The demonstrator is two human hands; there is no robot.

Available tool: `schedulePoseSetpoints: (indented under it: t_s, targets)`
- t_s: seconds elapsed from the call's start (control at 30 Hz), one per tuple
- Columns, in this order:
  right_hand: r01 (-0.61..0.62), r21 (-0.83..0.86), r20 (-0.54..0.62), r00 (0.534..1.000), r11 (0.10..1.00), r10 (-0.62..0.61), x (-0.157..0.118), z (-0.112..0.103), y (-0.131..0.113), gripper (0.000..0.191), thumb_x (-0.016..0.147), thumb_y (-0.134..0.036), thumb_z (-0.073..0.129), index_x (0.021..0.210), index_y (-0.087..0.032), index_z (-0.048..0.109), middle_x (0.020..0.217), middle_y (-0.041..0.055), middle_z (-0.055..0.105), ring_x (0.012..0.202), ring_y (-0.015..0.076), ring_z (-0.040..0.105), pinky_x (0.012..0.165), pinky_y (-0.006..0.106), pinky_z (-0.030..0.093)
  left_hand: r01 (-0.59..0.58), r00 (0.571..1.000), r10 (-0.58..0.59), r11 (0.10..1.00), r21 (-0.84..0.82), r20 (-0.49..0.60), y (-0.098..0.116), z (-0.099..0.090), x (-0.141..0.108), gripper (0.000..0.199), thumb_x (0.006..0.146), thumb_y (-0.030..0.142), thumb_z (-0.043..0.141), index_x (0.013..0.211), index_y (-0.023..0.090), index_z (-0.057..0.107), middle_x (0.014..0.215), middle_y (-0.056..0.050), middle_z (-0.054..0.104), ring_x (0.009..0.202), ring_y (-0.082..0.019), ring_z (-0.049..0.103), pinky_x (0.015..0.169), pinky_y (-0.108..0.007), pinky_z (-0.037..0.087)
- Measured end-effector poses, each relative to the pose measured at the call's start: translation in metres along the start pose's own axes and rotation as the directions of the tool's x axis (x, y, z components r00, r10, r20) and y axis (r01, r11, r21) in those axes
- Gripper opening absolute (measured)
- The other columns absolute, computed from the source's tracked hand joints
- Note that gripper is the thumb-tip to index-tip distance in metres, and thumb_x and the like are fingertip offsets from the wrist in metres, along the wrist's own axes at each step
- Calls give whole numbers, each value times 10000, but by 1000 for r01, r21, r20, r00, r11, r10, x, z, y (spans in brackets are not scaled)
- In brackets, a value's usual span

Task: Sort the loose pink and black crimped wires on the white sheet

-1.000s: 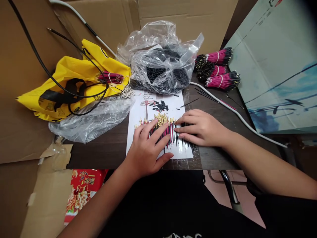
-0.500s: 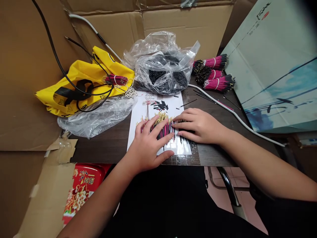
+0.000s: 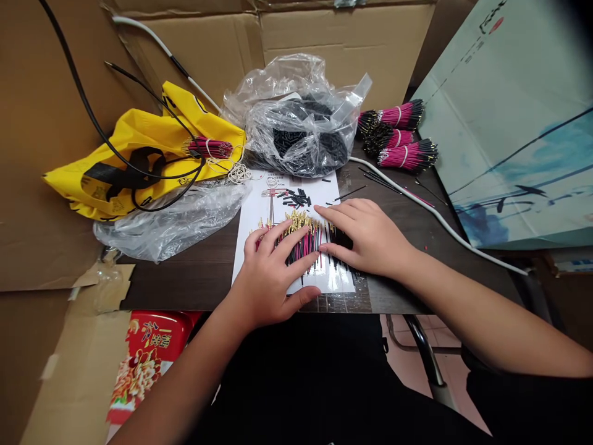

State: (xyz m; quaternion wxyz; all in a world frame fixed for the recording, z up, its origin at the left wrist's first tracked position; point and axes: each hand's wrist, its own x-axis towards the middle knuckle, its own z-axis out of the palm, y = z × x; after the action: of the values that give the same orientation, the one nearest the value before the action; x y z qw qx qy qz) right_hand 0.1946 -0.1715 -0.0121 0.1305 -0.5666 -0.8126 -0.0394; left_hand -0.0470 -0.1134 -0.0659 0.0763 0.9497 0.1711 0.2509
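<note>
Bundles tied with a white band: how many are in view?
4 visible: one bundle on the yellow bag, and three right of the clear plastic bag: an upper bundle, middle bundle and lower bundle in the picture. Others may be hidden.

Shiny metal wire tips, glossy paper sheet, crinkled clear plastic bag, matt cardboard.

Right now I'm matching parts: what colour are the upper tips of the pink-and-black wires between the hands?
The upper tips are gold, clearest in head view.
</note>
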Motion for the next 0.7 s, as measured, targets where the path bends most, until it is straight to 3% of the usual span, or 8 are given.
schedulePoseSetpoints:
  t_s: [0.2, 0.37, 0.6, 0.7]
  targets:
    - [-46, -19, 11, 999, 999, 46, -1, 4, -8, 670, 938, -492, 604, 1468, -106, 461, 1105, 150, 700, 1050, 306, 571, 981, 470, 407, 16, 1000, -16, 1000, -4, 3, 0, -1, 1, 505, 906, 544, 538, 1352, 321, 618, 1533, -107, 465, 1439, -376, 329, 1099, -607, 250]
    - [-56, -12, 20, 998, 998, 56, 0, 7, -7, 644, 944, -452, 607, 1475, -122, 450, 1123, 150, 695, 1054, 303, 563, 956, 464, 426, 17, 1000, -17, 1000, -15, -12, 0, -1, 1, 492, 893, 508, 565, 1341, 314, 625, 1510, -108, 488, 1428, -375, 345, 1104, -598, 259]
    - [-65, 78, 38, 997, 995, 62, 1, 8, -5, 647, 924, -359, 649, 1499, -159, 430, 1148, 133, 665, 1090, 305, 527, 945, 468, 451, 14, 999, -14, 1000, -1, -35, 2, 0, 2, 475, 872, 517, 621, 1294, 301, 652, 1482, -106, 520, 1399, -373, 388, 1112, -591, 270]
    - [-83, 215, -5, 996, 973, 86, 2, 8, -3, 592, 928, -279, 640, 1483, -196, 452, 1123, 106, 663, 1069, 280, 544, 965, 462, 449, 7, 999, -7, 1000, -12, -31, 1, 0, 4, 465, 881, 513, 619, 1274, 268, 657, 1477, -112, 526, 1398, -371, 393, 1118, -586, 268]
